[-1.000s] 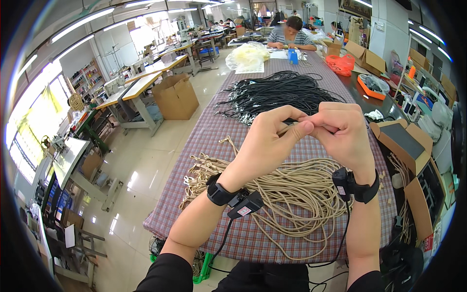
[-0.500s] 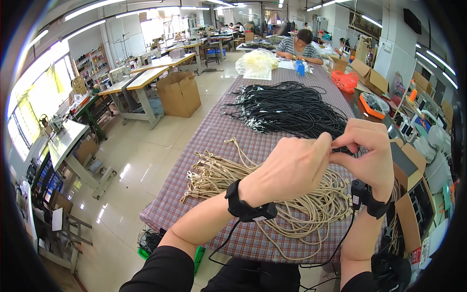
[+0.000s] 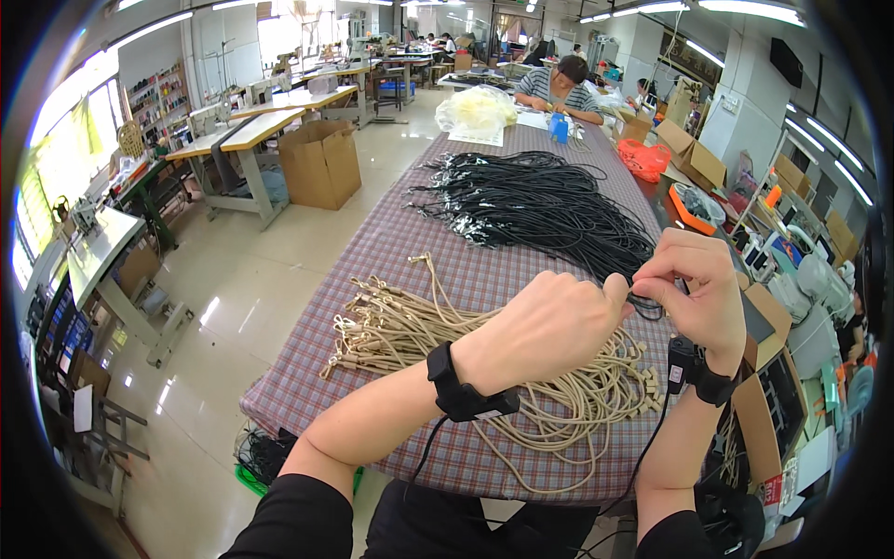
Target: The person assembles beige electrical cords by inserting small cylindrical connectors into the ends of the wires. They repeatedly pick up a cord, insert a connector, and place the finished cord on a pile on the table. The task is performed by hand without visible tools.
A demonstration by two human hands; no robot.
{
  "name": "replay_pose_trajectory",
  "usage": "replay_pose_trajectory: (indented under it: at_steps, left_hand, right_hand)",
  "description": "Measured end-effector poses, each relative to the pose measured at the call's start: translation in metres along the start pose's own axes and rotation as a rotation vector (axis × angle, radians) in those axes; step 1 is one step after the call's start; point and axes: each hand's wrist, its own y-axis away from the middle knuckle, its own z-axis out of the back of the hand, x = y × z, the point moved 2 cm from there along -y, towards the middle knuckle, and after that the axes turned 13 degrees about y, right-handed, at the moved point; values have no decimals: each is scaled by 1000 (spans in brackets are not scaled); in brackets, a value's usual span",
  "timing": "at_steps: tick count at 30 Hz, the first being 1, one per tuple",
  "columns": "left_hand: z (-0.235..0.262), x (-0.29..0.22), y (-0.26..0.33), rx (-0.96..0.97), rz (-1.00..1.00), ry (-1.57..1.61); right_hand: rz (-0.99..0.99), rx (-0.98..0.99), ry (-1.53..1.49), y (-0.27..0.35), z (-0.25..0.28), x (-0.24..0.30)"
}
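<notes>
My left hand (image 3: 549, 321) and my right hand (image 3: 694, 284) meet above the right side of the table, their fingertips pinched close together. Whatever they pinch is too small or hidden to make out. Just behind and below the fingers lie the looped ends of a large bundle of black cords (image 3: 549, 200), whose pale metal-looking ends point left. Under my left forearm spreads a bundle of beige cords (image 3: 438, 312) with small clasps at the left and loops at the right. One beige cord sticks up apart from the others.
A plaid cloth covers the long table (image 3: 307, 345). At its far end a person in a striped top works beside a clear plastic heap (image 3: 475, 112) and a blue object (image 3: 558, 129). Cardboard boxes (image 3: 318, 163) stand left and right. An orange tray (image 3: 694, 207) lies at the right.
The view has shifted slightly, so the table and cords sit further left. My hands stay together, fingertips still pinched; the right fingers have closed in more tightly.
</notes>
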Motion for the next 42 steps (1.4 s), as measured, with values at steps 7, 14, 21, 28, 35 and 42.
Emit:
replay_pose_trajectory:
  at_steps: [7, 14, 21, 28, 35, 42]
  left_hand:
    - [-3, 6, 0, -36, -7, -51]
    - [11, -4, -9, -82, 36, 113]
    - [32, -14, -12, -55, 92, 183]
    - [32, -5, -13, -56, 195, 122]
    - [16, 8, -12, -45, 191, 169]
    - [19, 12, -7, 93, 229, 8]
  right_hand:
    - [-29, 18, -11, 1, 4, 3]
    - [28, -42, -63, 8, 15, -3]
    - [-156, -281, 50, 48, 73, -38]
    - [-414, -56, -434, 50, 47, -75]
    - [-436, -150, -676, 3, -31, -55]
    - [-734, -816, -702, 23, -22, -118]
